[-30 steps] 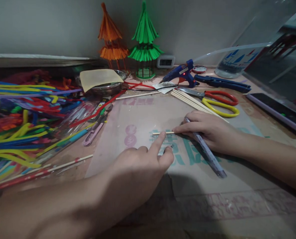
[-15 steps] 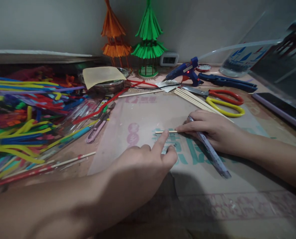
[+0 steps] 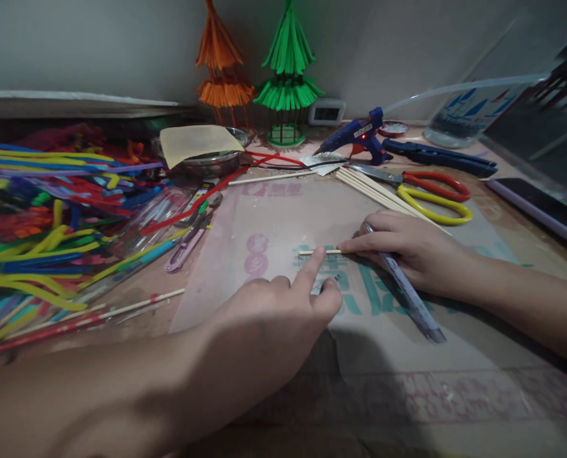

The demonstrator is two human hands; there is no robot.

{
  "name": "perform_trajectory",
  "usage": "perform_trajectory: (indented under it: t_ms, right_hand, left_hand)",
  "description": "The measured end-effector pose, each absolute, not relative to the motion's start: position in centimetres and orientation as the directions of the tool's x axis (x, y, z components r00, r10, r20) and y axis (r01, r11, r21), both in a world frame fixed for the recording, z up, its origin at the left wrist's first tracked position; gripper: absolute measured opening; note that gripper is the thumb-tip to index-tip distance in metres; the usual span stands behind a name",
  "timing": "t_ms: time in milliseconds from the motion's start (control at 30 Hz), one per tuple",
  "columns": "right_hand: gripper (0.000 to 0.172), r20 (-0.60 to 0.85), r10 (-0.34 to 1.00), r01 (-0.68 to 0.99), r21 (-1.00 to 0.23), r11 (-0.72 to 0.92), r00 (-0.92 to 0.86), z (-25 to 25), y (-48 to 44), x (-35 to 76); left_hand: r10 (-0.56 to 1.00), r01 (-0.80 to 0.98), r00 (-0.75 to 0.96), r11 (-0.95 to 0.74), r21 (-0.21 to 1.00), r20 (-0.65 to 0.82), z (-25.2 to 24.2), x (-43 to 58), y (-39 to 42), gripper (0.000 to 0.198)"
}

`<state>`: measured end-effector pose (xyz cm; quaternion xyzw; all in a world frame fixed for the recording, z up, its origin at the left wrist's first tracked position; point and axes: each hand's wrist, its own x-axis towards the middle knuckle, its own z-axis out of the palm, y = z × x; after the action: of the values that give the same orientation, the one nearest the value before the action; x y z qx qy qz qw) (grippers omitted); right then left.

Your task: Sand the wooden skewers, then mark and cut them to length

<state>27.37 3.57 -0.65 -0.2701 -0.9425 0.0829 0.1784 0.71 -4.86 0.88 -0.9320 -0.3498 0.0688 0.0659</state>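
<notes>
A short wooden stick (image 3: 331,252) lies flat on the printed sheet (image 3: 278,222). My left hand (image 3: 287,312) pins it down with an outstretched index fingertip, while its other fingers are curled and the thumb sits lower. Just beside that thumb is a small dark tip I cannot make out. My right hand (image 3: 402,248) is closed around a pen (image 3: 410,296), tilted with its far end toward the lower right. The right fingertips touch the stick's right end.
Long wooden sticks (image 3: 376,194) lie by scissors (image 3: 436,197), with a glue gun (image 3: 359,137), its red light lit, and dark-blue pliers (image 3: 438,158) behind. Colourful pipe cleaners (image 3: 35,254) and a pink cutter (image 3: 185,251) are left. Orange (image 3: 223,63) and green towers (image 3: 287,70) stand behind.
The whole view has shifted very slightly. Both hands, the short stick and the pen keep the same positions relative to each other.
</notes>
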Motion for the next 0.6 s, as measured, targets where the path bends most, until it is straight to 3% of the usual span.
perform_trajectory:
  t_ms: [400,600]
  right_hand:
    - [0.027,0.294,0.538,0.478,-0.256,0.840,-0.790,-0.54,3.48,27.25]
    - [0.027,0.291,0.531,0.474,-0.247,0.845,-0.796,-0.51,3.51,27.18]
  left_hand:
    - [0.701,0.690,0.707,-0.713,-0.121,-0.095,0.67,0.51,-5.11,0.053]
    - [0.668,0.654,0.743,-0.736,-0.173,-0.034,0.73,0.53,-5.05,0.045]
